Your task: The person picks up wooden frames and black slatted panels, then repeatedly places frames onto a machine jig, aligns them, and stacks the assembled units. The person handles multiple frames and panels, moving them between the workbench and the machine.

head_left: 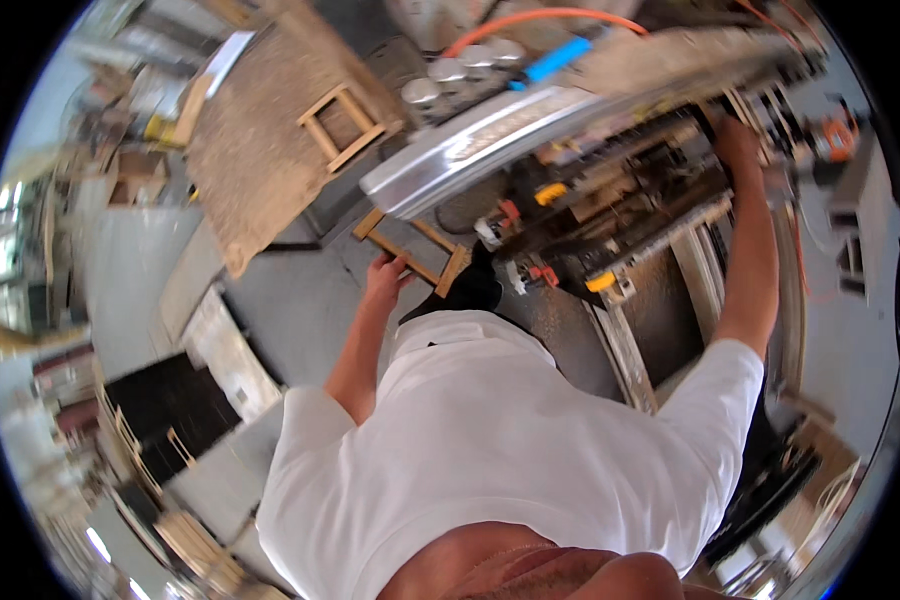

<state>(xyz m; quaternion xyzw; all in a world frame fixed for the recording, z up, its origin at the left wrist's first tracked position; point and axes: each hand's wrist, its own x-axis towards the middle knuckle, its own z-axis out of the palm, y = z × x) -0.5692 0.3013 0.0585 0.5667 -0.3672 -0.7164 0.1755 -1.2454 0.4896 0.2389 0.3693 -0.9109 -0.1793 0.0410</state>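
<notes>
My left hand is closed around one side of a small wooden frame, held low in front of my body beside the machine. The frame has pale brown rails with crosspieces at both ends. My right arm stretches far forward to the right, where my right hand is at the far right end of a long woodworking machine. Its fingers are blurred and partly hidden, so I cannot tell whether they grip anything. Yellow and red clamp-like parts sit along the machine's left side.
A similar wooden frame lies on a worn brown tabletop at the far left. A shiny metal guard runs along the machine, with round silver canisters and an orange hose behind it. Boards are stacked at the lower left.
</notes>
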